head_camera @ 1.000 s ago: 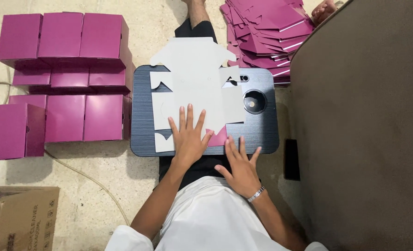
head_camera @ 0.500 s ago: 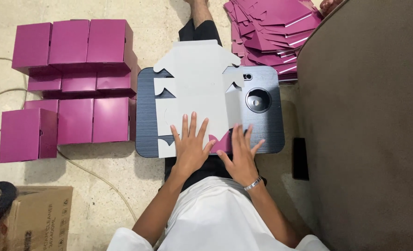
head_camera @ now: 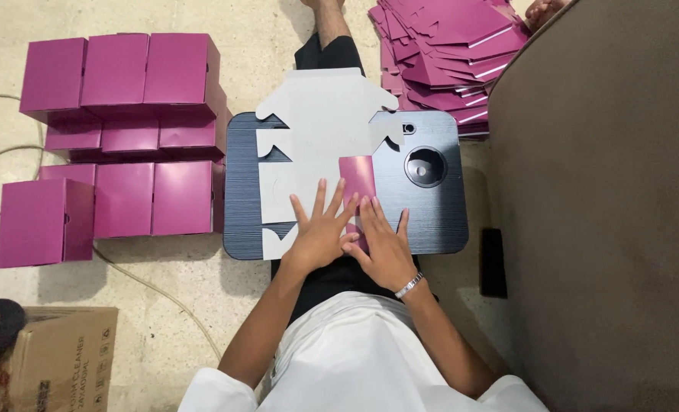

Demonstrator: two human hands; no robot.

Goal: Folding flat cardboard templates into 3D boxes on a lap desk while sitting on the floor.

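At the middle of the frame, the flat box blank (head_camera: 316, 130) lies grey side up on the small dark bench (head_camera: 431, 221). The left hand (head_camera: 320, 233) presses it flat with open fingers; the right hand (head_camera: 385, 248), also open, folds the magenta flap (head_camera: 357, 177) over. I judge the next move needs a firm crease.

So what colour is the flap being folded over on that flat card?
Magenta flap, on a pale grey card; the head view shows it best.

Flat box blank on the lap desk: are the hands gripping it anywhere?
No grip. The left hand presses flat on the box blank; the right hand presses its folded magenta flap at the near right edge.
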